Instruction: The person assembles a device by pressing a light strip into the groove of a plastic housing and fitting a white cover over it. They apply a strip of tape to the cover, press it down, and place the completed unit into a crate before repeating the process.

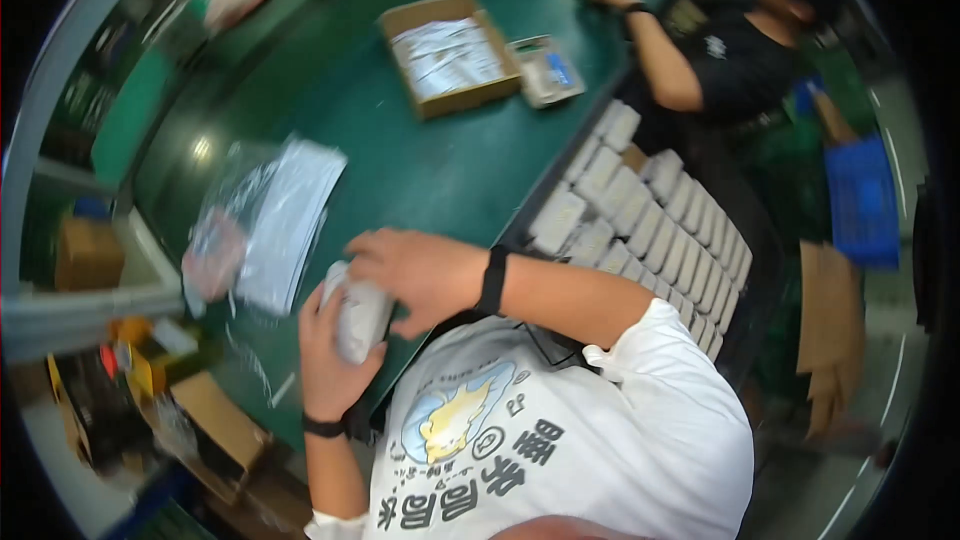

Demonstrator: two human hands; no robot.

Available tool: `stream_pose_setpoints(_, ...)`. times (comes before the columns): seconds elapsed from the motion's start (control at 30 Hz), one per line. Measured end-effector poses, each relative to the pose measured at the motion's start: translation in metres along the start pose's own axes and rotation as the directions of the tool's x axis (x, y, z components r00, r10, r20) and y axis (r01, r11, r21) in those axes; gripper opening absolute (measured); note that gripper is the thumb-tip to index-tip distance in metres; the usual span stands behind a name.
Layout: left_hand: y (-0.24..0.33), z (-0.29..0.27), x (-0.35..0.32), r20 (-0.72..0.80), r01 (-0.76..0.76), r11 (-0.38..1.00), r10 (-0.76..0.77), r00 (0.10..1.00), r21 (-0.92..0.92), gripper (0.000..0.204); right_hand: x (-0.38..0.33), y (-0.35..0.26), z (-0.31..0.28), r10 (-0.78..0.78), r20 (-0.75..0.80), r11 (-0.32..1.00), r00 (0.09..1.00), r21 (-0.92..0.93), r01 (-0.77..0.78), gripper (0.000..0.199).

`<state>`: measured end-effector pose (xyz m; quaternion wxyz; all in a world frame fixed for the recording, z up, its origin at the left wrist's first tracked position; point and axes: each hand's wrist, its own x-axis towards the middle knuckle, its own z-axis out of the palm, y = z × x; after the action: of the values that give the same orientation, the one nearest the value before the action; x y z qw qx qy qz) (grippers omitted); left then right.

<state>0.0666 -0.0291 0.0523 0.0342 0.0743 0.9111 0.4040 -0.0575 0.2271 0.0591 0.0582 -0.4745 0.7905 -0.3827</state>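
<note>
A small white wrapped packet (pixel 358 318) sits between my two hands just above the near edge of the green table (pixel 420 160). My left hand (pixel 325 355) cups it from below and behind, fingers curled around it. My right hand (pixel 415 270) presses on its top and right side, a black band on that wrist. Just left of the packet lies a stack of clear and white plastic bags (pixel 275 220), slightly blurred.
A dark tray of several rows of white boxes (pixel 650 225) stands to my right. An open cardboard box with papers (pixel 450 55) and a small scale (pixel 546 68) sit further back. Another person in black (pixel 720 50) works at the far right. Cardboard boxes (pixel 215 430) lie at lower left.
</note>
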Motion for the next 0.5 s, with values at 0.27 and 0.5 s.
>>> stream_pose_setpoints(0.27,-0.002,0.024,0.045,0.357,0.36,0.022,-0.083,0.931,-0.933,0.084,-0.009,-0.008,-0.06,-0.175,-0.158,0.941,0.972,-0.316,0.118,0.093)
stream_pose_setpoints(0.5,-0.014,0.027,0.027,0.22,0.251,0.715,-0.139,0.966,-0.652,0.07,-0.094,0.185,-0.236,0.257,-0.94,0.492,0.225,-0.073,-0.867,0.111)
